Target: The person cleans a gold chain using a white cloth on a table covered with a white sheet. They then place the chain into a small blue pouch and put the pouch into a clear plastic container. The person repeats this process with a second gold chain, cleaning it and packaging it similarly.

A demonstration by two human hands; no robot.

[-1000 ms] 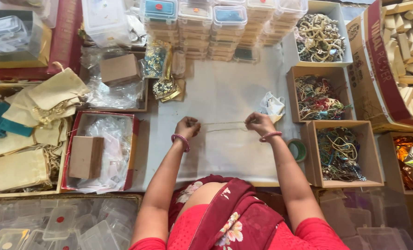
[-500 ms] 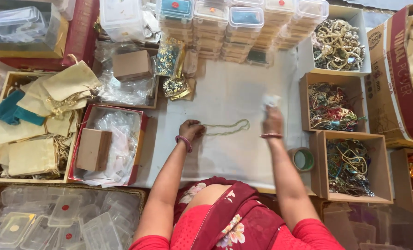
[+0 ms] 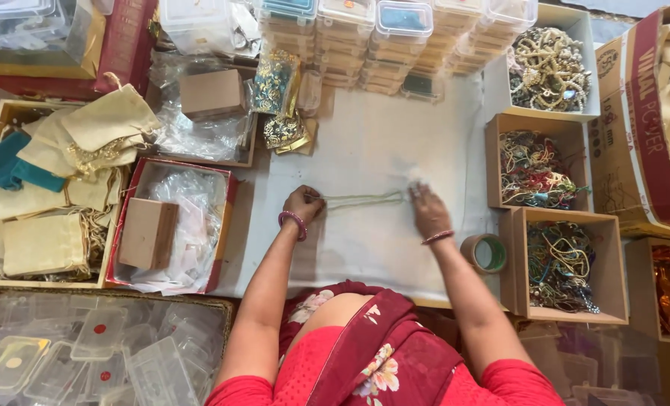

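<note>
Two open jewellery boxes (image 3: pixel 532 167) and tape roll (image 3: pixel 485 253) beside right hand (image 3: pixel 428 210).

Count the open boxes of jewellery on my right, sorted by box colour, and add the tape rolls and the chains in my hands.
White box of jewellery: 1
Brown cardboard boxes of jewellery: 2
Tape roll: 1
Chain stretched between left hand and right hand: 1
Total: 5
</note>
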